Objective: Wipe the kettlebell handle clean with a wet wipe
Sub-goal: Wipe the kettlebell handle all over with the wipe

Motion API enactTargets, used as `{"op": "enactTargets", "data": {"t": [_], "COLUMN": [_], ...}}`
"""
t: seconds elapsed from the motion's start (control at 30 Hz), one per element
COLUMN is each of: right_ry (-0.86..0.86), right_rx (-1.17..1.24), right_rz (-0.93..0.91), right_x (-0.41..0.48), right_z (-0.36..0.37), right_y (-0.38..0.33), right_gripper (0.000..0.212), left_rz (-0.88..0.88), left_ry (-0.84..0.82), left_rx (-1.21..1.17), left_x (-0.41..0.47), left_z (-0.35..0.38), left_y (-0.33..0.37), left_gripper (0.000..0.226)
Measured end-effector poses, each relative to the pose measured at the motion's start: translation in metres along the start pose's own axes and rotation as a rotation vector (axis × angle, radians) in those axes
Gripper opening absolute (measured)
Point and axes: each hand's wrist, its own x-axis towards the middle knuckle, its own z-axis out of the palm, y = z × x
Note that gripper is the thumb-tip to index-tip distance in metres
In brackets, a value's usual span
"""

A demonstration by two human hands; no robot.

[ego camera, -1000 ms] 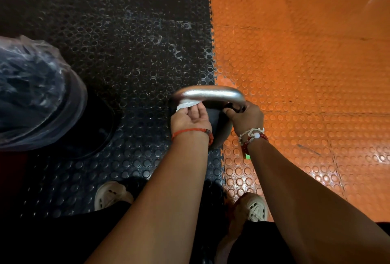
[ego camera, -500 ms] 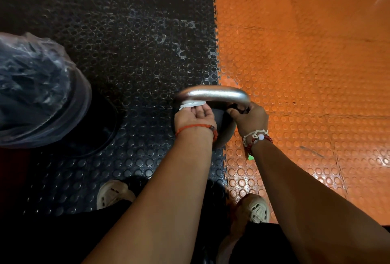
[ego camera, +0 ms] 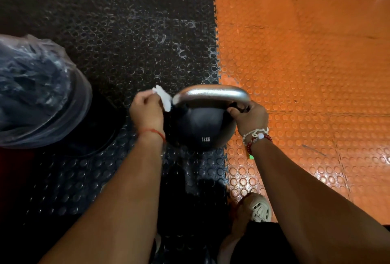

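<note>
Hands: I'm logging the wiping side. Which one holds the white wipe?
The left hand, with the thin red wrist thread, pinches the wet wipe at the left end of the handle; the right hand grips its other end.

A black round kettlebell (ego camera: 200,125) marked "12KG" sits at the centre of the frame, straddling the seam between a black studded rubber floor mat (ego camera: 126,31) on the left and an orange studded rubber floor mat (ego camera: 306,63) on the right. Its curved silver metal handle (ego camera: 211,92) arches across the top. The left hand (ego camera: 146,110) pinches a crumpled white wet wipe (ego camera: 162,97) against the handle's left end. The right hand (ego camera: 250,117) grips the handle's right end. A clear plastic bag over a dark bundle (ego camera: 38,90) fills the left edge. A beige shoe (ego camera: 260,209) shows at lower right.
</note>
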Motion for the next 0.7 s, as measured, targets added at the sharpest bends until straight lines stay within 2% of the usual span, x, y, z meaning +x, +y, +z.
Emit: {"op": "enactTargets", "data": {"t": [0.1,0.23,0.3,0.53,0.7], "right_ry": [0.002,0.004,0.004,0.004,-0.003], "right_rx": [-0.005,-0.011,-0.009,-0.008,-0.006], "right_rz": [-0.009,-0.013,-0.017,-0.033,-0.037], "right_x": [0.0,0.001,0.002,0.002,0.003], "right_z": [0.0,0.001,0.001,0.001,0.001], "right_y": [0.001,0.002,0.003,0.003,0.005], "right_gripper": [0.028,0.029,0.029,0.027,0.026], "left_rz": [0.135,0.121,0.116,0.123,0.076], "left_ry": [-0.31,-0.72,-0.857,-1.023,-1.035], "left_rx": [0.301,0.532,0.624,0.999,1.036], "left_x": [0.023,0.039,0.038,0.031,0.034], "left_z": [0.01,0.022,0.028,0.051,0.052], "left_y": [0.022,0.041,0.049,0.073,0.072], "left_gripper": [0.019,0.026,0.028,0.036,0.03]}}
